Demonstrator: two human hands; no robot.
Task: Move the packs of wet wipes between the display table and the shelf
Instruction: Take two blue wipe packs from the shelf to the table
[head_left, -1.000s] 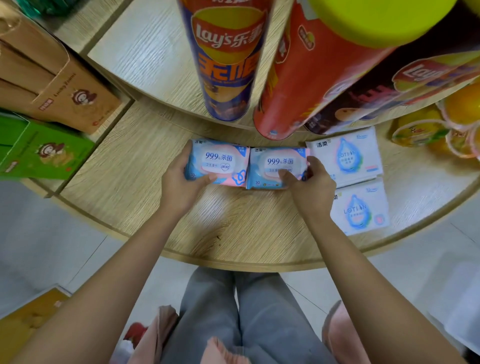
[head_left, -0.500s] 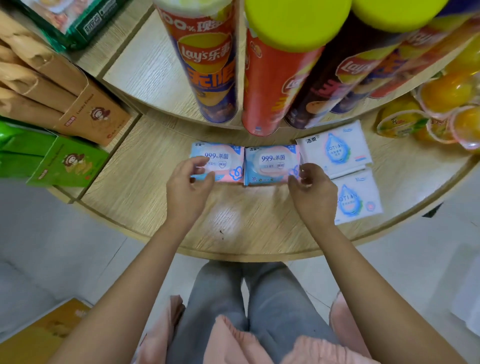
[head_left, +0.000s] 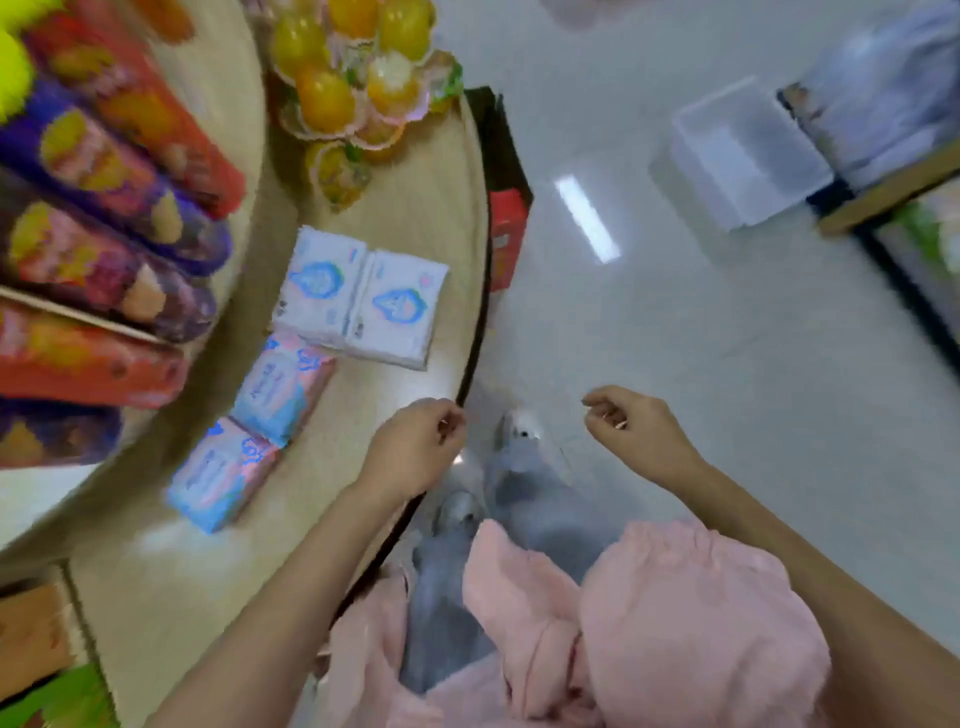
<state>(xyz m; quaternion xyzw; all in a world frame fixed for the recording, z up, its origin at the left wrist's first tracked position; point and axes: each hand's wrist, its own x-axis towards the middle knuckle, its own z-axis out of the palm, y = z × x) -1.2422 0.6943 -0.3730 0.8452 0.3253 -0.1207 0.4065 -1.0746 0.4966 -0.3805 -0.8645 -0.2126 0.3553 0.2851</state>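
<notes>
Two blue-and-pink packs of wet wipes lie on the round wooden display table, one nearer me and one behind it. Two white packs with blue drops lie side by side beyond them. My left hand hovers over the table's rim, fingers loosely curled, holding nothing. My right hand hangs over the floor to the right, also loosely curled and empty. The view is blurred by motion.
Crisp tubes stand on the table's raised tier at the left. Cups of orange jelly sit at the far edge. A red box shows below the rim. A clear plastic bin and a shelf stand across the white floor.
Both hands have let go of the blue-and-pink packs and pulled back off the table. My view has swung to the right, toward the floor and the shelf.
</notes>
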